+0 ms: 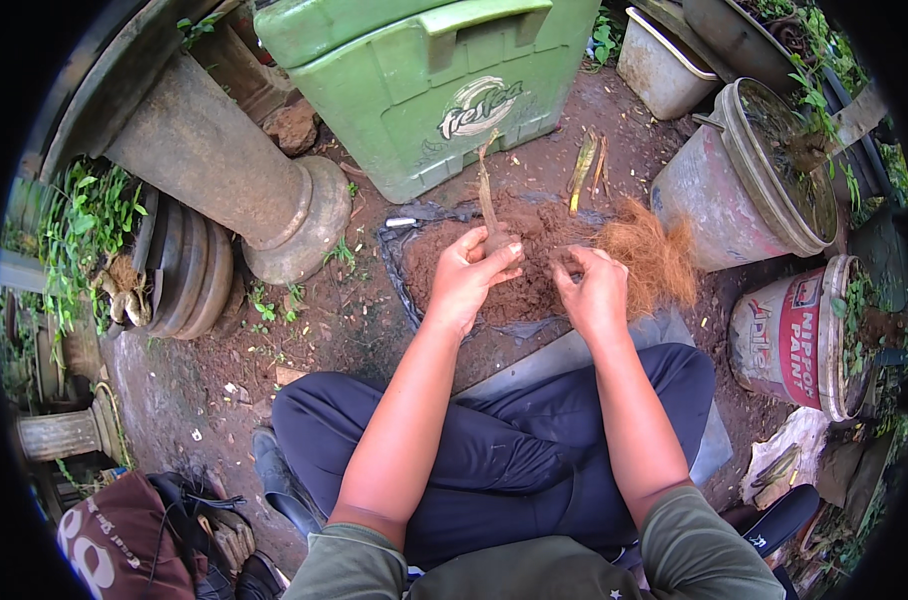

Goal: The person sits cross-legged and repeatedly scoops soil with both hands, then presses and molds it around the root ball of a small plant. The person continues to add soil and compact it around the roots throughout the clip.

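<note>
My left hand [466, 280] is closed around the base of a brown, dry-looking plant stem [487, 195], which stands nearly upright. A brownish, soil-coloured lump shows between the thumb and fingers at its foot. My right hand [596, 292] is a short way to the right, its fingertips pinched together; what they hold, if anything, is too small to make out. Both hands are over a heap of damp brown soil [544, 222] on a black plastic sheet [398, 262]. Loose orange-brown coconut fibre [659, 245] lies just beyond my right hand, against the soil.
A large green cooler box [374, 120] stands behind the soil. To the right are two planted paint buckets [709, 190] and a white tub [664, 70]. A concrete column [224, 155] leans at the left, near stacked dark pots [199, 270]. Yellowed leaf strips [581, 172] lie behind the soil.
</note>
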{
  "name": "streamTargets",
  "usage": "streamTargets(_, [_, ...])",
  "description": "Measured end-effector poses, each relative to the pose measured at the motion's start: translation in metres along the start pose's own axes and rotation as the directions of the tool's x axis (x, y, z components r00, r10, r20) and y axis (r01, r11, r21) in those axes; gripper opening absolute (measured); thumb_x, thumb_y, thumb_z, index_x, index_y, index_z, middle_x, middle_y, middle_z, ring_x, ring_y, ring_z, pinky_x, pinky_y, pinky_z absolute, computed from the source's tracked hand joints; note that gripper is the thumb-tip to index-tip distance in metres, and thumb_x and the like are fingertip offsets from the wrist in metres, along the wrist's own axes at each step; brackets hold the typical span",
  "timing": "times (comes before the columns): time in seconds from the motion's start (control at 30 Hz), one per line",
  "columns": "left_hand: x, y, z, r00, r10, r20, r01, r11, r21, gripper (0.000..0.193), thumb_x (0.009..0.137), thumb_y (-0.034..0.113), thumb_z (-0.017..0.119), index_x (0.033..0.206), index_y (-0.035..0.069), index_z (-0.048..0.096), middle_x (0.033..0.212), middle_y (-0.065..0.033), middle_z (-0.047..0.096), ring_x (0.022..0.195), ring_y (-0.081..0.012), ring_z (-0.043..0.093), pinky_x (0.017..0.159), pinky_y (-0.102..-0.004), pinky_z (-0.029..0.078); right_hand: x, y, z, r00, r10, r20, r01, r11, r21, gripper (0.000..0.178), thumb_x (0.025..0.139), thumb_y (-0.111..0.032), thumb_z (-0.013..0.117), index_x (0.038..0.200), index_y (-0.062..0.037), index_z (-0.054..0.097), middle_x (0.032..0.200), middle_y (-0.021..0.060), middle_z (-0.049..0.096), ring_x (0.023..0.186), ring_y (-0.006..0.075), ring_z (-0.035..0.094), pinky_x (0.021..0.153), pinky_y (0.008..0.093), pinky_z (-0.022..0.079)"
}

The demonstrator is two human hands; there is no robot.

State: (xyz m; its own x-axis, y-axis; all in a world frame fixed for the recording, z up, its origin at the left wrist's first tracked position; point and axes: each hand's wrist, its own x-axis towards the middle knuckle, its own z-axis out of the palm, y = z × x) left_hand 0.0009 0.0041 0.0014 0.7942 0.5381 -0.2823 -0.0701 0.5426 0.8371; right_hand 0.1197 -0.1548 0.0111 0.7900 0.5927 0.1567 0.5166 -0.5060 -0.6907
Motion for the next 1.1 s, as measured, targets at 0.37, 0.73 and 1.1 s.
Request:
streamTargets(0.37, [-0.004, 0.003, 0.003, 0.995, 0.026, 0.092, -0.028, 0.999, 0.018, 0.043, 0.098, 0.004, 0.071, 0.138, -0.006, 0.057, 0.127, -0.0171, 0.070, 0.112, -0.0266, 0.072, 0.095, -0.0410, 0.061, 0.000, -0.020, -0.004, 0.982, 0.169, 0.081, -0.178, 0.976, 0.125, 0.017, 0.083, -0.010, 0.080, 0.100, -0.0095, 0.079, 0.094, 0.0138, 0.076, 0.112, 0.0328, 0.065, 0.099, 0.0449, 0.050])
streamTargets(0.73, [-0.002, 0.000, 0.004, 0.993, 0.086, 0.075, -0.090, 0.994, 0.056, 0.041, 0.101, 0.005, 0.066, 0.140, -0.005, 0.056, 0.128, -0.0164, 0.070, 0.115, -0.0233, 0.069, 0.097, -0.0390, 0.059, -0.002, -0.013, 0.003, 0.984, 0.078, 0.158, -0.101, 0.984, 0.145, 0.037, 0.088, -0.009, 0.076, 0.124, -0.0063, 0.070, 0.112, 0.0164, 0.074, 0.111, 0.0369, 0.070, 0.093, 0.0439, 0.057])
streamTargets(1.1, [-0.006, 0.004, 0.008, 0.990, 0.014, 0.139, -0.016, 1.000, 0.008, 0.038, 0.103, 0.006, 0.064, 0.139, -0.004, 0.058, 0.130, -0.0157, 0.069, 0.110, -0.0219, 0.071, 0.096, -0.0387, 0.058, -0.005, -0.015, 0.023, 0.964, -0.028, 0.263, -0.205, 0.545, 0.813, 0.044, 0.105, -0.002, 0.060, 0.147, 0.0068, 0.049, 0.136, 0.0099, 0.065, 0.122, 0.0153, 0.064, 0.103, 0.0321, 0.054])
